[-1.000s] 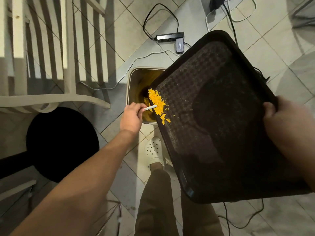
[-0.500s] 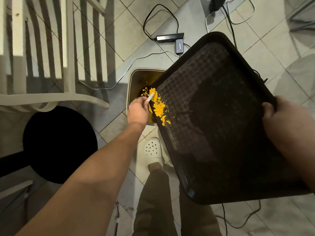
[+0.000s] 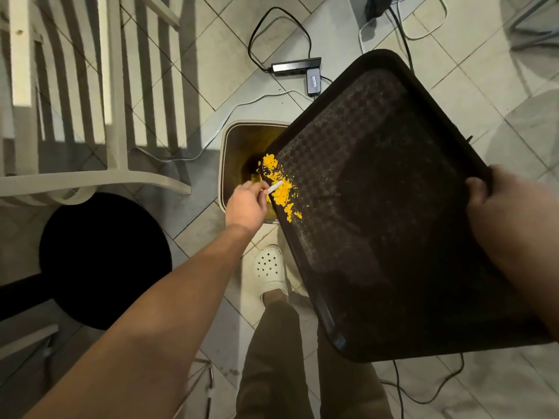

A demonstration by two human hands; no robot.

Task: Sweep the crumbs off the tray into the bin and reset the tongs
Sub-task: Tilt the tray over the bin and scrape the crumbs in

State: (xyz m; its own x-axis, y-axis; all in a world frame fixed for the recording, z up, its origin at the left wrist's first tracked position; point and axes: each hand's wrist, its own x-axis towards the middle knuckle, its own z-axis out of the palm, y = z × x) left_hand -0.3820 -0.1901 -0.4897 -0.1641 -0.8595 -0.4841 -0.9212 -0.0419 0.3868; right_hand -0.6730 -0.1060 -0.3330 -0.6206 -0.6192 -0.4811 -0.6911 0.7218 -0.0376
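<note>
I am standing over a small bin (image 3: 230, 164) on a tiled floor (image 3: 472, 74), looking straight down. My right hand (image 3: 496, 207) grips the near edge of a large dark tray (image 3: 393, 207), fingers under it and thumb curled over the rim, holding it tilted so its far lower edge hangs over the bin's open mouth. My left hand (image 3: 246, 204) is closed around a thin white stick-like tool (image 3: 275, 186); I cannot tell what it is, and its tip rests in the crumbs.

The risk, as I judge it, is spilling. Part of the tray's lower edge juts past the bin's rim, above my white clog (image 3: 270, 272), so a stroke toward me could send crumbs onto the floor or my shoe. A quick flick could scatter them, and a steeper tilt could dump them unevenly.

The crumbs (image 3: 279, 186) are bright yellow-orange, in a loose ragged pile along the tray's lower edge, right beside the bin's opening, with a few stray bits trailing toward me. The tray's surface has a woven, textured look that may snag small pieces. I see no tongs.
</note>
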